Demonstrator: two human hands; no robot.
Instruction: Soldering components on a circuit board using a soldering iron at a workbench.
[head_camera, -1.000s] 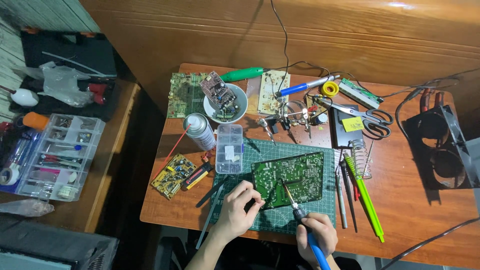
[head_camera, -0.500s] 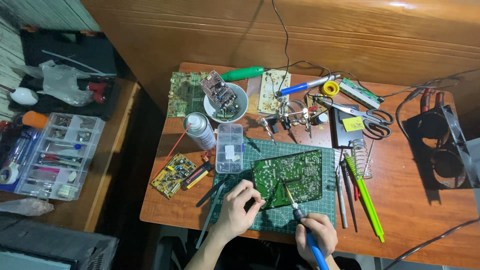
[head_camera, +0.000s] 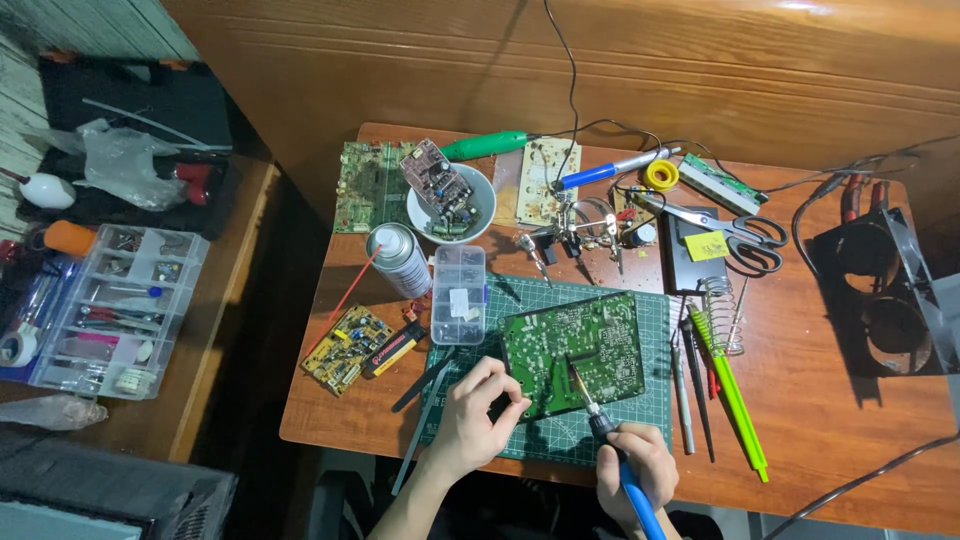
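Note:
A green circuit board (head_camera: 575, 350) lies solder side up on a green cutting mat (head_camera: 550, 440) at the front of a wooden table (head_camera: 830, 420). My left hand (head_camera: 478, 415) rests on the mat at the board's lower left edge, fingertips pinched together at the board; what they hold is too small to tell. My right hand (head_camera: 633, 472) grips a blue-handled soldering iron (head_camera: 600, 425) whose tip touches the middle of the board.
Left of the mat lie a small yellow circuit board (head_camera: 346, 347), a spray can (head_camera: 398, 259) and a clear parts box (head_camera: 459, 293). Behind are a white bowl (head_camera: 452, 200), helping-hand clips (head_camera: 575, 230) and scissors (head_camera: 735, 230). Tools (head_camera: 725, 390) lie to the right. A compartment organiser (head_camera: 105, 310) sits on the left bench.

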